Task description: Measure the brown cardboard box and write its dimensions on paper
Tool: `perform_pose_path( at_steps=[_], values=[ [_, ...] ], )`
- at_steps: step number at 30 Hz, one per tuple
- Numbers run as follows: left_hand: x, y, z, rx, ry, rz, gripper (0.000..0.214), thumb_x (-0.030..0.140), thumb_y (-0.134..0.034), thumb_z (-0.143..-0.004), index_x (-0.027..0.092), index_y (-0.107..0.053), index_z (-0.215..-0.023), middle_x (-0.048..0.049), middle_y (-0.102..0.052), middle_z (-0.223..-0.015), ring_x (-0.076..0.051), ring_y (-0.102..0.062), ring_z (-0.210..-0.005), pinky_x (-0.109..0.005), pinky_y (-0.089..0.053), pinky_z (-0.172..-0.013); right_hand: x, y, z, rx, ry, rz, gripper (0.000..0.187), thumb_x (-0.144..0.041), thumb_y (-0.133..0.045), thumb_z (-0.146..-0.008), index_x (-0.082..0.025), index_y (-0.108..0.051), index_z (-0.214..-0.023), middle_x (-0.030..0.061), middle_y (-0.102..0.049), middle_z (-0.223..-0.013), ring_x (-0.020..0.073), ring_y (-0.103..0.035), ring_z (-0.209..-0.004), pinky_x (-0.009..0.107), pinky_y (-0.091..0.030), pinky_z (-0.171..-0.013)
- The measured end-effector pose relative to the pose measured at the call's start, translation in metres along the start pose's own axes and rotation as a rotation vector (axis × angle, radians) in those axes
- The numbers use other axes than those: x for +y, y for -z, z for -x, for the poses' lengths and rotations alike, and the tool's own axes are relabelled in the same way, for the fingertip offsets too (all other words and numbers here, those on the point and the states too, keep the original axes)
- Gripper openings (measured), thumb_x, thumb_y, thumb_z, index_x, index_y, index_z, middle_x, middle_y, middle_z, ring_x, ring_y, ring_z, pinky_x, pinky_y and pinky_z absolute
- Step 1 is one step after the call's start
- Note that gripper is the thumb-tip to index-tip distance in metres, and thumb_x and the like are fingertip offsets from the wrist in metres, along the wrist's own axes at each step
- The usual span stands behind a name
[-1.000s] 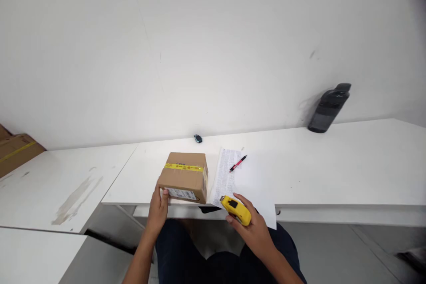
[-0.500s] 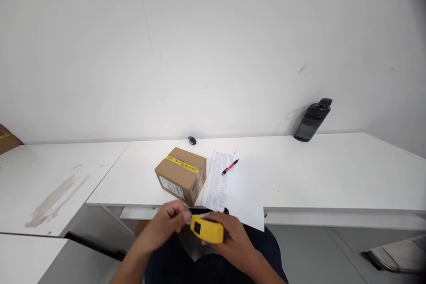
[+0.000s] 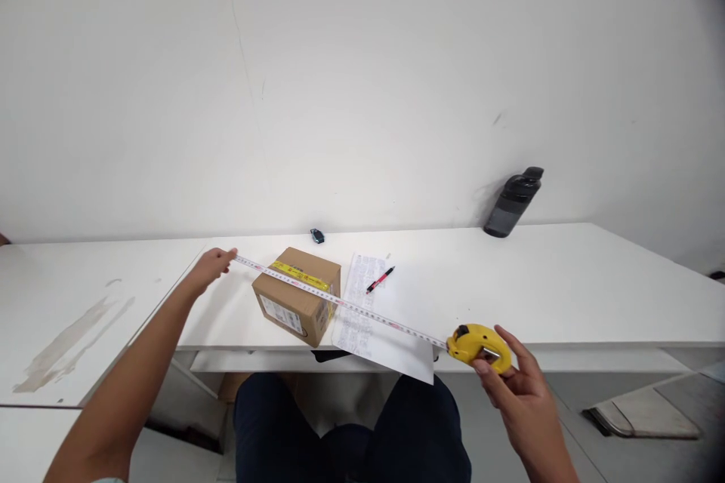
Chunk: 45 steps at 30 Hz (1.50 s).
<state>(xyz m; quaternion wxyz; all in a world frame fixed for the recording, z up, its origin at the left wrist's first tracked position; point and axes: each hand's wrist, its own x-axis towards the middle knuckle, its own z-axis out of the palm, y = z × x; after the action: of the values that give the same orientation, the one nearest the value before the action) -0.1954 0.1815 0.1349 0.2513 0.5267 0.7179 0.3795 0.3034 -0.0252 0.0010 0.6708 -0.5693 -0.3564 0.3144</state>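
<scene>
The yellow case of a tape measure [image 3: 480, 347] is gripped by my right hand [image 3: 524, 396], out past the desk's front edge on the right. My left hand [image 3: 212, 269] pinches the free end of its white blade [image 3: 374, 315], left of the cardboard box. Between my hands the blade runs slantwise across the view, passing over the cardboard box [image 3: 306, 294]; whether it touches the box I cannot tell. Yellow printed tape crosses the box's top, and a white label is on its front side.
Beside the box lie written paper sheets [image 3: 362, 324], one overhanging the desk's front edge, with a red and black pen [image 3: 380, 280] on top. A small dark object [image 3: 317, 235] lies near the wall. A black bottle [image 3: 513, 202] stands at the back right of the white desk [image 3: 566, 294].
My hands have moved far apart, left hand up and leftward, right hand rightward. The tape blade is now drawn out long between them, across the box.
</scene>
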Motion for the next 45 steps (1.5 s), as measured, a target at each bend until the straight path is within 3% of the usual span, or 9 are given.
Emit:
perform_pose_path(
  at_steps=[4,9,18,25,29,33,37,40,45],
  values=[
    [0.018,-0.045,0.018,-0.22,-0.052,-0.078,0.049,0.066,-0.063,-0.07,0.018,-0.055,-0.073,-0.0039,-0.063,-0.076,-0.02,-0.058,-0.07,-0.03,-0.042,-0.063,0.003,-0.038,0.018,-0.069,0.082,0.112,0.073,-0.054,-0.076,-0.071,-0.02,-0.058,-0.133,0.0094,-0.07,-0.106,0.0198,-0.064,-0.077,0.029,-0.055,-0.064],
    [0.043,-0.079,0.039,-0.215,-0.197,-0.211,0.042,0.063,-0.057,-0.076,0.022,-0.052,-0.082,-0.0014,-0.063,-0.08,-0.02,-0.058,-0.071,-0.029,-0.039,-0.061,-0.004,-0.12,0.021,-0.281,0.14,0.171,0.062,-0.051,-0.067,-0.082,-0.016,-0.059,-0.132,-0.0016,-0.062,-0.067,0.0118,-0.049,-0.051,0.024,-0.047,-0.051],
    [0.027,-0.069,0.05,-0.175,-0.147,-0.345,0.043,0.066,-0.046,-0.082,0.023,-0.045,-0.082,-0.0025,-0.062,-0.077,-0.023,-0.058,-0.072,-0.03,-0.038,-0.06,-0.008,-0.193,0.016,-0.45,0.199,0.053,0.052,-0.048,-0.063,-0.087,-0.02,-0.056,-0.13,0.0054,-0.073,-0.096,0.0164,-0.066,-0.071,0.026,-0.055,-0.066],
    [0.031,-0.072,0.052,-0.071,-0.141,-0.449,0.036,0.059,-0.05,-0.083,0.023,-0.05,-0.078,-0.0063,-0.067,-0.081,-0.025,-0.062,-0.076,-0.031,-0.038,-0.063,-0.005,-0.187,0.013,-0.465,0.164,0.105,0.055,-0.049,-0.065,-0.084,-0.019,-0.054,-0.129,0.0071,-0.073,-0.098,0.0183,-0.066,-0.074,0.03,-0.055,-0.069],
    [0.023,-0.069,0.043,-0.06,-0.112,-0.132,0.041,0.06,-0.059,-0.076,0.02,-0.05,-0.074,-0.0036,-0.065,-0.074,-0.023,-0.063,-0.074,-0.029,-0.041,-0.061,-0.003,-0.168,0.016,-0.441,0.139,0.109,0.055,-0.049,-0.063,-0.086,-0.019,-0.051,-0.131,0.0046,-0.07,-0.093,0.0146,-0.06,-0.066,0.026,-0.05,-0.059],
    [0.019,-0.028,0.048,0.037,-0.105,0.265,0.043,0.06,-0.065,-0.074,0.018,-0.054,-0.076,-0.0041,-0.065,-0.077,-0.021,-0.065,-0.077,-0.03,-0.048,-0.067,0.021,-0.121,0.019,-0.421,0.08,0.051,0.054,-0.049,-0.066,-0.083,-0.019,-0.051,-0.125,0.0047,-0.067,-0.095,0.014,-0.058,-0.064,0.026,-0.05,-0.056],
    [0.024,0.001,0.102,0.151,-0.139,0.358,0.037,0.054,-0.071,-0.071,0.02,-0.057,-0.076,0.0004,-0.063,-0.069,-0.018,-0.061,-0.07,-0.033,-0.05,-0.073,0.062,-0.062,0.045,-0.449,-0.112,-0.003,0.049,-0.048,-0.073,-0.079,-0.022,-0.054,-0.116,0.0016,-0.065,-0.086,0.0152,-0.061,-0.061,0.031,-0.055,-0.059],
    [0.021,-0.029,0.164,-0.111,-0.149,0.308,0.036,0.056,-0.069,-0.073,0.023,-0.055,-0.074,0.0029,-0.055,-0.058,-0.017,-0.053,-0.058,-0.032,-0.045,-0.062,0.078,-0.039,0.076,-0.419,-0.193,-0.036,0.045,-0.05,-0.076,-0.075,-0.024,-0.057,-0.107,-0.0004,-0.063,-0.08,0.0153,-0.061,-0.058,0.03,-0.055,-0.058],
    [0.002,-0.146,0.237,-0.382,-0.132,0.329,0.039,0.059,-0.063,-0.08,0.024,-0.05,-0.072,0.0041,-0.047,-0.062,-0.014,-0.043,-0.057,-0.028,-0.036,-0.057,0.06,-0.036,0.087,-0.349,-0.114,0.058,0.043,-0.051,-0.073,-0.077,-0.024,-0.06,-0.108,0.0078,-0.071,-0.104,0.021,-0.069,-0.078,0.033,-0.059,-0.069]
  ],
)
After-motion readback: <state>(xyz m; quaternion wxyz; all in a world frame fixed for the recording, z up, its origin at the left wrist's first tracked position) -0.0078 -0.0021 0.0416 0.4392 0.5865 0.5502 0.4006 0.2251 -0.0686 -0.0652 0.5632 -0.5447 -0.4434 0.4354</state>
